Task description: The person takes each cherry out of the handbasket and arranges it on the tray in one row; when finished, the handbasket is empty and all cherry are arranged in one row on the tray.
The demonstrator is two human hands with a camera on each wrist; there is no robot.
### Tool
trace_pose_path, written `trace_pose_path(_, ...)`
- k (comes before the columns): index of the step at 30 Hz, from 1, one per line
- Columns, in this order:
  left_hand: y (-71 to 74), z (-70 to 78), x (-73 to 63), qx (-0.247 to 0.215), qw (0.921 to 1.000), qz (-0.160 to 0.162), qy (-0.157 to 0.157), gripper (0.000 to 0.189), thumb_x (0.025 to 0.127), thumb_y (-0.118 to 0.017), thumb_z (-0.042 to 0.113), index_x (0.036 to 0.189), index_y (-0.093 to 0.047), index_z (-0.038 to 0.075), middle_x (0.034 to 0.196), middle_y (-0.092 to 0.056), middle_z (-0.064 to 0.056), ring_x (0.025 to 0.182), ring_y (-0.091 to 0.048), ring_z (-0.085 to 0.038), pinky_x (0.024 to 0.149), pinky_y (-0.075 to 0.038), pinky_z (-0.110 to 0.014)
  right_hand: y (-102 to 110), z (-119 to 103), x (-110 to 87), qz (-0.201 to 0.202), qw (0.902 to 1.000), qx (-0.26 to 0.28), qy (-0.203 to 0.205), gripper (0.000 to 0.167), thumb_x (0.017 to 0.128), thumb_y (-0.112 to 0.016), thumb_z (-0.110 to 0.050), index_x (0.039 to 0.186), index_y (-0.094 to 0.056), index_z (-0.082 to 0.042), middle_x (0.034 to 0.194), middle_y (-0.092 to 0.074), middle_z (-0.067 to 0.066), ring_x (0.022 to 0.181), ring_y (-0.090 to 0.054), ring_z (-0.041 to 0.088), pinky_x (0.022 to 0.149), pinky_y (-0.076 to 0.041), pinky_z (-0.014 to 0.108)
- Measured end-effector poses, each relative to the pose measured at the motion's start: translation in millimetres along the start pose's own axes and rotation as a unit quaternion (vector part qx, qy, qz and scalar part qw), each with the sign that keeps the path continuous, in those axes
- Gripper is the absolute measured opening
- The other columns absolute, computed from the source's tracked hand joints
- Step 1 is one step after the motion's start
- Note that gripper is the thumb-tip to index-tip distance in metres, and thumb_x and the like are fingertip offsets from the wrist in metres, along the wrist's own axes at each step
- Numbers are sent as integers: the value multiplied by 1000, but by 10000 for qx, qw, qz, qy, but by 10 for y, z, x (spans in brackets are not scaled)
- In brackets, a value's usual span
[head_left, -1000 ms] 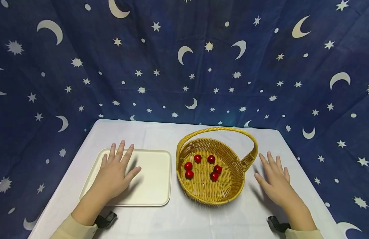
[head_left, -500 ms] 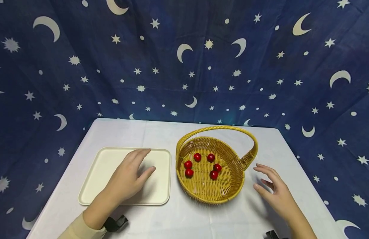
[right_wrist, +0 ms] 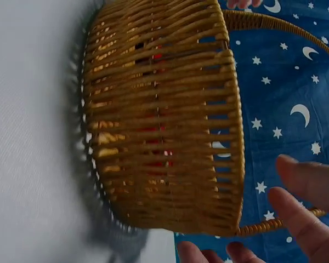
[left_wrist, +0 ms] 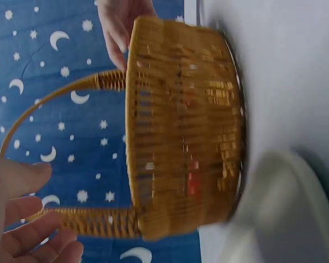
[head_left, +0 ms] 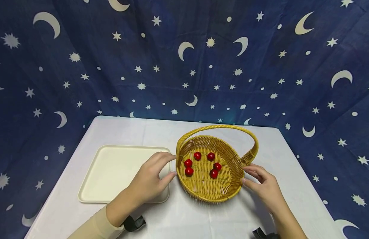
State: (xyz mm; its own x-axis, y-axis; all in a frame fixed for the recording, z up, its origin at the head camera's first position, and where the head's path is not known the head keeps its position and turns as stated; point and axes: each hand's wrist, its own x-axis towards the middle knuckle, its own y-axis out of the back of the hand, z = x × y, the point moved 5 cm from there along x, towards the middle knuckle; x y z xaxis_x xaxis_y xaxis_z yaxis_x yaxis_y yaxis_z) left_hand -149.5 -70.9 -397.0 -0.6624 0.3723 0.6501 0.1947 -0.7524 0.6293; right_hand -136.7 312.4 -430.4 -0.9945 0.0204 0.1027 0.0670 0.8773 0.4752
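A round woven wicker basket (head_left: 212, 192) with a tall arched handle (head_left: 217, 126) stands on the white table. Several red cherries (head_left: 188, 171) lie inside it. My left hand (head_left: 150, 177) is at the basket's left side, thumb and fingers apart and pointing at the rim. In the left wrist view these fingers (left_wrist: 44, 233) are gently bent near the handle's base, with a gap to the wall. At the right side, my right hand (head_left: 265, 186) reaches the rim below the handle's other base. Its fingers (right_wrist: 296, 213) are spread in the right wrist view; whether they touch is unclear.
A cream rectangular tray (head_left: 112, 172) lies left of the basket, partly under my left forearm. White cloth covers the table (head_left: 196, 222). A dark blue curtain (head_left: 160, 66) with moons and stars hangs behind and at both sides.
My left hand has moved right from over the tray to the basket's left side. My right hand has moved left to its right side. The basket and cherries have stayed put.
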Motion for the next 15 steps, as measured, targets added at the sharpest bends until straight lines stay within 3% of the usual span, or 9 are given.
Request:
trace_pose_path(3, -108, 86, 71, 149, 9996, -163, -195, 47, 87, -90, 15, 129, -72, 8, 125, -73, -3, 119, -68, -20, 103, -58, -36, -43, 47, 44, -97, 9990, 243, -357, 43, 93, -84, -7, 133, -70, 2, 145, -58, 10, 117, -67, -4, 89, -60, 20)
trace_pose_path(6, -180, 186, 132, 447, 9976, -75, -518, 41, 88, -88, 14, 126, -73, 6, 120, -73, -3, 113, -68, -20, 101, -58, -35, -69, 85, 67, -179, 9969, 437, -637, 44, 93, -83, -6, 134, -69, 4, 151, -54, 14, 116, -67, -2, 86, -63, 24)
trace_pose_path(9, -242, 270, 189, 379, 9970, 0, -669, 39, 88, -88, 12, 124, -73, 6, 118, -73, -4, 112, -68, -20, 101, -58, -34, -85, 111, 83, -233, 9950, 579, -781, 44, 93, -82, -3, 133, -68, 6, 151, -52, 16, 115, -67, 0, 85, -64, 26)
trace_pose_path(12, -354, 317, 245, -20, 9981, -224, -575, 41, 88, -88, 11, 126, -72, 7, 122, -73, -3, 117, -69, -19, 104, -58, -32, -98, 146, 94, -308, 9929, 725, -891, 44, 93, -81, -1, 133, -68, 8, 143, -57, 9, 112, -68, 3, 83, -65, 27)
trace_pose_path(15, -513, 339, 304, -517, 9958, -710, -270, 43, 89, -87, 12, 129, -72, 9, 127, -72, -3, 123, -69, -18, 108, -57, -33, -112, 187, 90, -347, 9895, 950, -1034, 44, 93, -80, 0, 134, -66, 9, 130, -60, 0, 104, -68, 6, 81, -66, 29)
